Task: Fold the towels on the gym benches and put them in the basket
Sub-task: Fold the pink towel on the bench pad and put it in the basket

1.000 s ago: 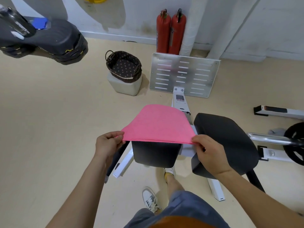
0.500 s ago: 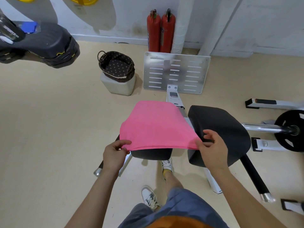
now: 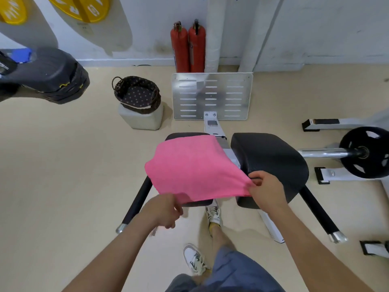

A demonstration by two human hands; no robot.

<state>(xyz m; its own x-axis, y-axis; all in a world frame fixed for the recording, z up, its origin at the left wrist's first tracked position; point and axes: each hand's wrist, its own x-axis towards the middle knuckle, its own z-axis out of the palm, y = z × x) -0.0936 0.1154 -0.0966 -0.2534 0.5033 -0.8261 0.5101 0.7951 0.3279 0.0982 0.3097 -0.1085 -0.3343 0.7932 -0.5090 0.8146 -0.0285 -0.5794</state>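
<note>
Towel [image 3: 189,169]: pink, draped over the left pad [image 3: 197,202] of the bench, covering most of its top and hanging past the near edge, with only the far edge of the pad showing above it. There is just the head view to go on.

Your right hand [image 3: 267,191] is closed on the towel's near right corner, pinching it and pulling it taut toward the right pad [image 3: 271,159], so the cloth peaks at your fingers. Your left hand [image 3: 164,211] is at the near left edge, fingers curled under the hanging hem; I cannot tell whether it truly grips the cloth or only touches it from below.

The relation that matters: the towel lies ahead of both hands, away from you, with its long axis running roughly from your hands toward the far end of the pad. Both hands sit on the near edge, one at each corner, so neither is closer; the right has the surer hold. I judge the fold would carry the near edge forward over the far edge, and the left corner needs a firm pinch first or it may slip and skew.

The basket [image 3: 136,95] stands on a white block [image 3: 141,120] on the floor, well beyond the bench and to the left, its lined inside holding no towel. The left hand is on its side.
</note>
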